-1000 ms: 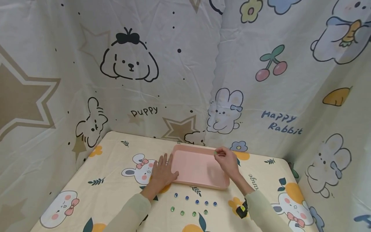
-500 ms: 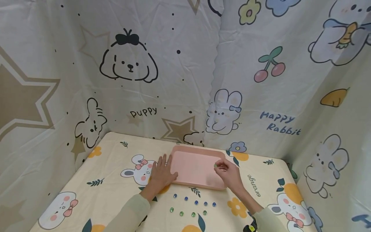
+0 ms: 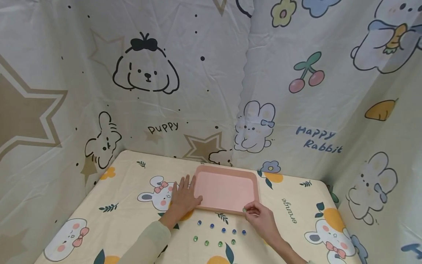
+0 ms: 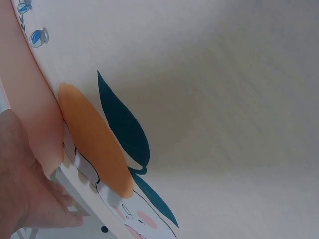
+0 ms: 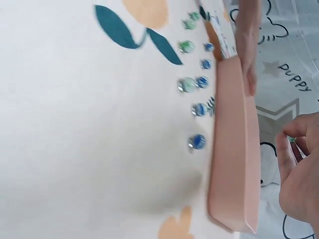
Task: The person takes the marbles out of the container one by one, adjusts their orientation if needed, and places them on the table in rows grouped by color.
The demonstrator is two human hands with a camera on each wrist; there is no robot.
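A pink rectangular tray [image 3: 224,189] lies on the patterned cloth. At its left rim rests my left hand [image 3: 184,198], fingers straight and spread, thumb over the edge. My right hand [image 3: 262,221] pinches a green glass marble [image 3: 244,210] between thumb and fingertips at the tray's front right corner. In the right wrist view that marble shows as a bit of green between the fingers [image 5: 286,149]. Just in front of the tray runs a row of several blue marbles [image 3: 224,230]. Nearer to me is a row of several green marbles [image 3: 220,244].
The tablecloth [image 3: 132,227] is cream with printed rabbits, oranges and leaves. Pale printed curtains [image 3: 197,91] hang behind and at both sides of the table.
My right hand has come toward me along the tray's right side, from its back right corner to its front right corner, still pinching the green marble. My left hand has stayed put.
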